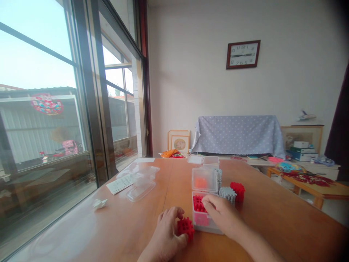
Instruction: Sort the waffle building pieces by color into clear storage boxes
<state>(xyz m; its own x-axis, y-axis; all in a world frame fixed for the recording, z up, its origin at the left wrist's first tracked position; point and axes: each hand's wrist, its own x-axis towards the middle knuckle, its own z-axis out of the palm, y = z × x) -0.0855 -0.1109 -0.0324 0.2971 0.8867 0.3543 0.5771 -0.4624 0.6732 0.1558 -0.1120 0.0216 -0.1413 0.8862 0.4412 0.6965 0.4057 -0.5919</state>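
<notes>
My left hand (169,233) is curled around a red notched lattice block (185,228) on the table, thumb at its near side and fingers behind it. My right hand (218,208) is over the right side of a clear plastic box (211,228) whose lid (205,179) stands open. Its fingers are pinched together at red lattice pieces (199,203) inside the box; what they grip, if anything, is hidden. Just behind that hand sit a grey notched stack (227,194) and a red notched stack (237,191).
Left on the wooden table (174,178) lie clear plastic lids (140,190), a paper with writing (121,182) and a crumpled white scrap (100,204). More clear containers (211,161) stand at the far edge. A large window (40,127) borders the left side.
</notes>
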